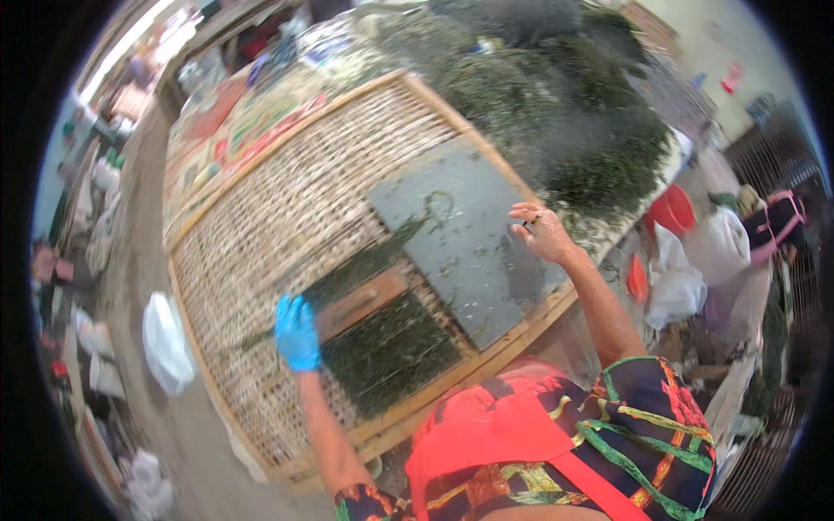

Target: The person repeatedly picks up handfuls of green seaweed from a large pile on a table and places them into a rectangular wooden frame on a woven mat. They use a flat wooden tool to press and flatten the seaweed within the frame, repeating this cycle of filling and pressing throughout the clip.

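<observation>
My left hand [298, 333], in a blue glove, is at the left end of a flat wooden board with a raised handle [361, 303]. Its fingers point away from me; whether they grip the board's end is hidden. Under and around the board lies a dark green layer of shredded leafy or weed-like material [391, 352], pressed into a rectangle on a woven bamboo screen [260, 228]. My right hand [544, 229], bare and wet with a green scrap on one finger, is over the right edge of a smooth grey sheet [456, 241], holding nothing. Green shreds dot that sheet.
A wooden frame [287, 166] borders the screen. Beyond it rises a large heap of dark green material [554, 124]. A red bucket [671, 210] and white plastic bags [677, 280] stand at right. A white bag [166, 342] lies at left on the floor.
</observation>
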`<state>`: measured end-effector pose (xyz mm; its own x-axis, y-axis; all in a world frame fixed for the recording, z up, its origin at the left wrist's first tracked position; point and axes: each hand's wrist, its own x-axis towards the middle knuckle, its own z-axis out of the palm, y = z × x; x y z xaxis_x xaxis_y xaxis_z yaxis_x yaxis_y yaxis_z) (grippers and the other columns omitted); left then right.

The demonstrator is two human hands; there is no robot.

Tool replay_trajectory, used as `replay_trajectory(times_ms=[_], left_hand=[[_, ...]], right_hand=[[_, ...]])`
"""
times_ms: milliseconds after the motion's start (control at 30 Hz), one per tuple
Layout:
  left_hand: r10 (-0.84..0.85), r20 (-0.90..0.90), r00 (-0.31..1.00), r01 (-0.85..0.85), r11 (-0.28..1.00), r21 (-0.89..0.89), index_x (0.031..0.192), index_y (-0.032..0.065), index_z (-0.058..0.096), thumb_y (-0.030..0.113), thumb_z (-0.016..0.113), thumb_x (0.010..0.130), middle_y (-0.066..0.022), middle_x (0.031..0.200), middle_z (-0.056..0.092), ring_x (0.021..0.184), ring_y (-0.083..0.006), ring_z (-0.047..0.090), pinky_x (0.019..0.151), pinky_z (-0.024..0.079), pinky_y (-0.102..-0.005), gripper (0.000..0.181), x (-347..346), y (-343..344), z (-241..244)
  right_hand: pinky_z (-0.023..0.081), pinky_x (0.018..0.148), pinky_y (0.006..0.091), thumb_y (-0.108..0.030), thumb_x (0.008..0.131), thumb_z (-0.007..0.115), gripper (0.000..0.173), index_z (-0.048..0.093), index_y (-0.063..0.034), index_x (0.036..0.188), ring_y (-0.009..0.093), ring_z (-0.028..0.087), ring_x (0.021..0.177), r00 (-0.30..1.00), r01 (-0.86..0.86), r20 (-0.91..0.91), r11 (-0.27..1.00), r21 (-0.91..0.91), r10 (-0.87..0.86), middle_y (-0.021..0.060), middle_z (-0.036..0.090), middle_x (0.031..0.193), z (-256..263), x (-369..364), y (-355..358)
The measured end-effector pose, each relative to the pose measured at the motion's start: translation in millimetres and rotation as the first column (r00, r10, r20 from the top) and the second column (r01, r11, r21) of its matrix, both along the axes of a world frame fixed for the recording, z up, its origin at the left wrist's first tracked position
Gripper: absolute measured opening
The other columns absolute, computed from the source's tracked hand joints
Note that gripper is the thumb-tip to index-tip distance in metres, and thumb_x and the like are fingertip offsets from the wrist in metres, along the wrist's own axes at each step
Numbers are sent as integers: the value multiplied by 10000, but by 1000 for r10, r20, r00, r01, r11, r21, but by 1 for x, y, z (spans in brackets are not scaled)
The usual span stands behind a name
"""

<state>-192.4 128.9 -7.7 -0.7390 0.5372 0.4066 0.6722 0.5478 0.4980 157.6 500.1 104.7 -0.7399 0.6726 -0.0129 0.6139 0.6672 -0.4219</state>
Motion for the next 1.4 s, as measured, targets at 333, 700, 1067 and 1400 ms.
replay_trajectory(times_ms=[333,700,1067,1400], left_hand=[[220,268,938,-230,973,5,1195,29,657,169,632,921,-190,1382,520,1227,-281,545,1033,428,-379,308,16,-68,-25],[388,421,820,-383,918,-99,1184,25,663,154,616,925,-190,1322,572,1218,-274,550,1043,418,-370,293,125,-31,41],[504,545,671,-486,853,-191,1157,2,675,135,635,918,-90,1123,681,1008,-164,606,899,490,-321,277,193,-47,51],[342,609,716,-298,938,-177,1199,8,649,134,635,922,-136,1294,606,1177,-203,567,972,467,-329,305,169,34,72]], right_hand=[[469,980,348,-174,839,576,385,639,-21,1187,304,602,1115,958,199,231,975,-100,-172,165,630,1219,-77,99,125],[389,1055,464,-87,763,562,526,593,-139,1286,268,477,1281,990,-67,121,998,5,66,76,541,1374,-113,-17,257],[341,1113,421,-340,829,600,796,245,-168,1520,365,338,1371,937,340,91,941,-8,-337,157,268,1544,-116,-36,412],[411,1028,428,-337,799,664,594,536,-104,1330,297,462,1246,940,-327,110,945,17,323,121,518,1361,-110,-5,239]])
